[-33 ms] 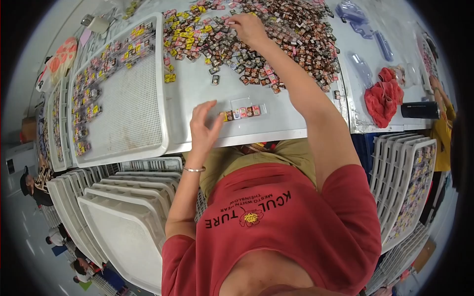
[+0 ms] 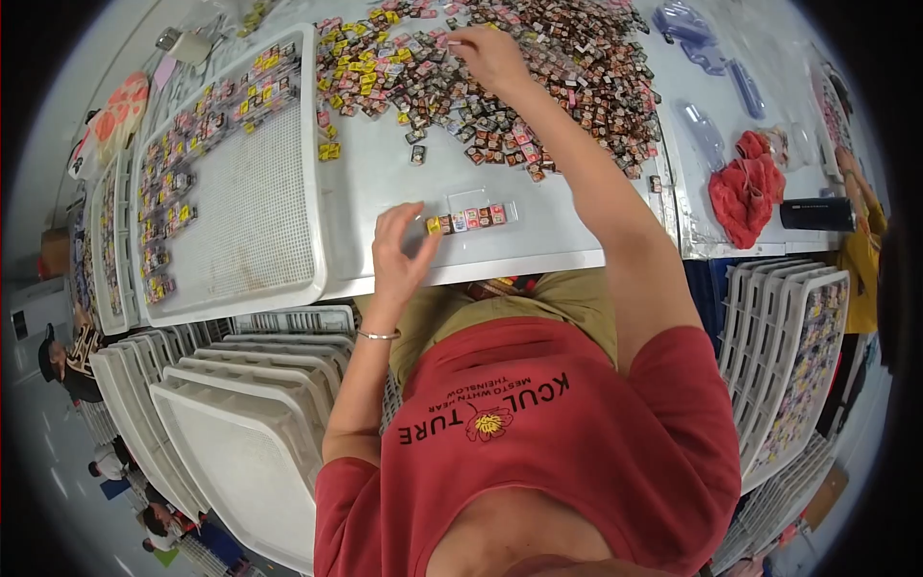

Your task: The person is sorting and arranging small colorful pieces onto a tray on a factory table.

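My left hand (image 2: 399, 248) rests near the front edge of the white table, thumb and fingers apart. Just right of its fingertips lies a clear plastic blister (image 2: 508, 210). In the blister, a short row of small printed square pieces (image 2: 471, 220) runs from yellow at the left to brown, white and pink. My right arm stretches far forward, and my right hand (image 2: 492, 60) hovers over a wide heap of similar little pieces (image 2: 586, 91). Its thumb and fingers are pinched together at the heap's left part; what is between them is too small to make out.
A white mesh tray (image 2: 310, 163) on the left holds rows of filled blisters. Stacked white trays (image 2: 226, 462) stand below left, more trays (image 2: 760, 317) at right. A red cloth (image 2: 745, 192), a black cylinder (image 2: 817, 213) and empty clear plastic shells (image 2: 697, 38) lie right. Other people work nearby.
My right hand has shifted very slightly over the heap. The yellow piece at the row's left end sits a touch further left; otherwise nearly everything looks the same.
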### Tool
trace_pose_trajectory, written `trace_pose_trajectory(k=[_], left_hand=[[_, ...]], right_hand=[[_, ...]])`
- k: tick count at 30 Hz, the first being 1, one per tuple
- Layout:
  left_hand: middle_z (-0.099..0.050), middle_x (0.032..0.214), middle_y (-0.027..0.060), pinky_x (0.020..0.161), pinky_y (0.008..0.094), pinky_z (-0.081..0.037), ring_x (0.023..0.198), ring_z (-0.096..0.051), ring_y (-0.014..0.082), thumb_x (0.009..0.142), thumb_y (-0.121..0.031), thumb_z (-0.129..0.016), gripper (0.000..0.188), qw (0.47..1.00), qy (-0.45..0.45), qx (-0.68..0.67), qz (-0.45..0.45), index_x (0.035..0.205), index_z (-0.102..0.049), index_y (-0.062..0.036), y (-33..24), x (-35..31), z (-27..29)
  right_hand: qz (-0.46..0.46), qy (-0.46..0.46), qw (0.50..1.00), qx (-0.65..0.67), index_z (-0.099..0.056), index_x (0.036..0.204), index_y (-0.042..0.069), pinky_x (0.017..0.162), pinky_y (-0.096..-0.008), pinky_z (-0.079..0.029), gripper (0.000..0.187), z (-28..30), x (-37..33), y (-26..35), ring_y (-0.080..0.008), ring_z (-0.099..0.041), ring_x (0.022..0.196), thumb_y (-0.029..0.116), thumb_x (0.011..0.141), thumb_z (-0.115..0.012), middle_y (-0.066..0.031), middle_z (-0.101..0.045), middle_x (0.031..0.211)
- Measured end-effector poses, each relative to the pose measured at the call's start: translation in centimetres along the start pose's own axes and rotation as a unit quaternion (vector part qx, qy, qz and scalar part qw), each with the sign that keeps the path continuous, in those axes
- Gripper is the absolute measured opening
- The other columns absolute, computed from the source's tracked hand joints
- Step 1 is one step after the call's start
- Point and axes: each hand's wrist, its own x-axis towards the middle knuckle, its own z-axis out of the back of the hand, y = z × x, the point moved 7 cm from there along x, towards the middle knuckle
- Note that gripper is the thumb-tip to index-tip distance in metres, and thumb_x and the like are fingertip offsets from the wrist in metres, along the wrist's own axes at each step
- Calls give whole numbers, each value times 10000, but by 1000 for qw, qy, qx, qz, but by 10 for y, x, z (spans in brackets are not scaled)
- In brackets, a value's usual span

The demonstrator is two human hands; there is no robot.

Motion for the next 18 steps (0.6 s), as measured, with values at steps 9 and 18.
trace_pose_trajectory(k=[9,18], left_hand=[[-579,1082,143,883,382,-433,1034,-532,312,692,-12,-695,264,979,58,128,-147,949,-635,-14,-9,-20,-10],[-573,1111,141,896,393,-430,1045,-526,319,659,-90,-757,403,990,28,86,-109,1020,-598,-11,-19,-6,-15]], right_hand=[[-305,241,816,428,-591,917,44,552,-187,-427,135,67,-174,21,-39,-565,678,166,868,-621,3,-627,790],[-405,234,807,360,-618,952,19,551,-209,-475,136,63,-222,24,-75,-607,687,123,863,-616,-15,-625,767]])
